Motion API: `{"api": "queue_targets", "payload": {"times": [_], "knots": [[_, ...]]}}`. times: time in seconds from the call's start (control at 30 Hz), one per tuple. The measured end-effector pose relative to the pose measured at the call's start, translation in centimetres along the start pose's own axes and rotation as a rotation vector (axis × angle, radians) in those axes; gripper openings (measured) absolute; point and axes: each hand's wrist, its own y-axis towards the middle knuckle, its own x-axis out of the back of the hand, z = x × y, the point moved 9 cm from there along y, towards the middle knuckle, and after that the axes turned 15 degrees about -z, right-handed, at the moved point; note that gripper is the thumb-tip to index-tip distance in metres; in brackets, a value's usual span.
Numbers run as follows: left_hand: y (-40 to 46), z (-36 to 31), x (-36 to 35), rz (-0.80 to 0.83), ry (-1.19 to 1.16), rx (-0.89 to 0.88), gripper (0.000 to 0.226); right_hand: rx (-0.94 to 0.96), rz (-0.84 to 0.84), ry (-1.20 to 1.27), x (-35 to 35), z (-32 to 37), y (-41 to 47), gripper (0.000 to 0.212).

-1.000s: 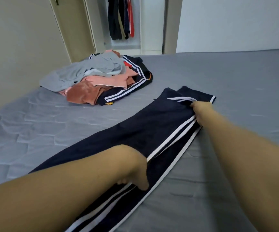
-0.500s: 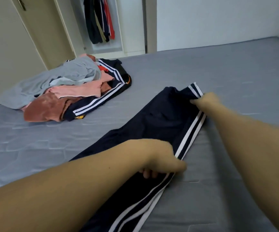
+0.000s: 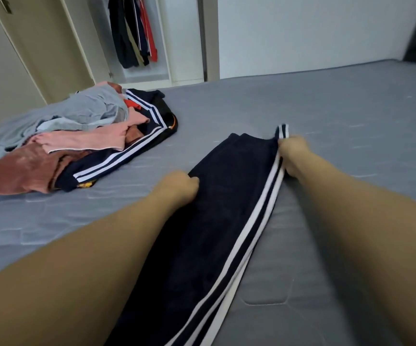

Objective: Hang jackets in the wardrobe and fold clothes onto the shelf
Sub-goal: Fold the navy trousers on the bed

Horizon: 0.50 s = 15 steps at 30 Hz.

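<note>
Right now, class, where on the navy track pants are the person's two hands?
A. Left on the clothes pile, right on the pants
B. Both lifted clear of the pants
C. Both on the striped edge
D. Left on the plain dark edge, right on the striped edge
D: the left hand grips the plain dark edge of the navy track pants, while the right hand holds the white-striped edge.

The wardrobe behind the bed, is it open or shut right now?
Open. The wardrobe shows dark and red clothes hanging inside, and its door is swung aside on the left.
</note>
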Motion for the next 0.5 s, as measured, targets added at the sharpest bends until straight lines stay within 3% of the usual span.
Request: {"api": "queue_targets", "payload": {"times": [0.1,0.13,0.23,0.33,0.5], "knots": [[1.7,0.2,2.8,-0.289,-0.077,0.008,0.030,0.122,0.004,0.033,-1.1,2.2,-0.3,0.026],[1.4,0.4,2.8,-0.315,-0.087,-0.004,0.028,0.125,-0.030,-0.020,-0.9,1.6,0.2,0.029],[-0.1,1.4,0.1,-0.190,-0.008,-0.066,0.018,0.061,-0.129,-0.213,0.2,-1.6,1.1,0.040],[-0.3,2.1,-0.4,-0.222,0.108,-0.095,0.014,0.109,-0.199,-0.395,0.7,-2.2,0.6,0.049],[-1.6,2.4,0.6,-0.277,0.125,-0.103,0.021,0.070,-0.189,-0.257,1.6,-3.3,-1.1,0.059]]}}
